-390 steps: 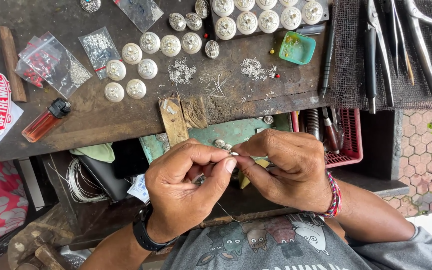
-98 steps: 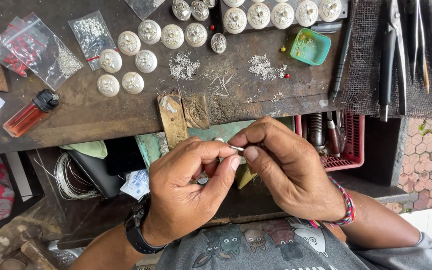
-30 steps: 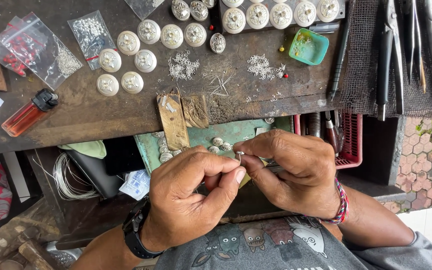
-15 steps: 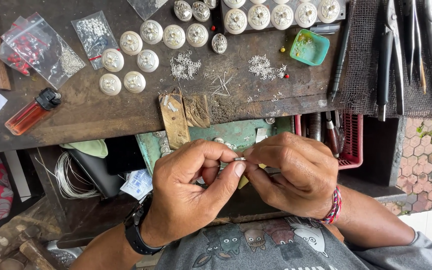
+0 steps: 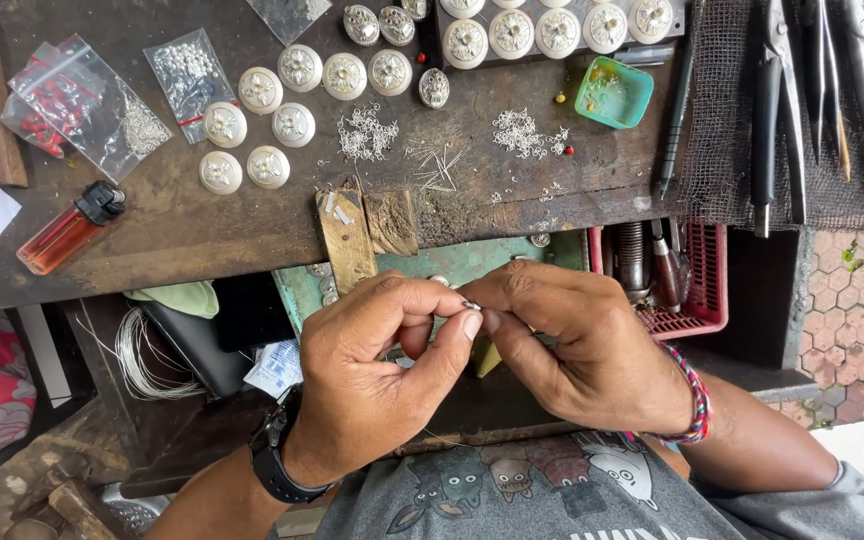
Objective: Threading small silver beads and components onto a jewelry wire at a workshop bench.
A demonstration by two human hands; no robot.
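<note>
Two hands met over the edge of the workbench, pinching one tiny silver piece (image 5: pixel 471 304) between them. The left hand (image 5: pixel 377 370) closed its thumb and forefinger on the near side of that piece, the other fingers curled loosely beneath; a black watch (image 5: pixel 282 465) sat on its wrist. The right hand (image 5: pixel 572 350) gripped the same piece from the opposite side with its fingertips, so both grasps were clenched and touching at the pinch. What the piece was could not be made out beyond a small metallic glint, and whether a thin wire ran from it was too fine to tell. A braided bracelet (image 5: pixel 697 400) circled the right wrist.

Just beyond the pinch lay a green tray (image 5: pixel 432 262) under the bench lip, with a worn wooden peg (image 5: pixel 347 240) jutting out above it. Farther from the grip, on the dark wooden bench (image 5: pixel 202 230), sat rows of round white carved buttons (image 5: pixel 257 130) and small heaps of silver findings (image 5: pixel 367 130). A small teal dish (image 5: pixel 612 92) stood up and to the right of the grip, near a red basket (image 5: pixel 697 290) holding tools. Pliers (image 5: pixel 782 100) rested on dark mesh well to the right. Well to the left lay an orange lighter (image 5: pixel 67 230) and clear bags of beads (image 5: pixel 82 100), and a coil of wire (image 5: pixel 142 355) hung below the bench.
</note>
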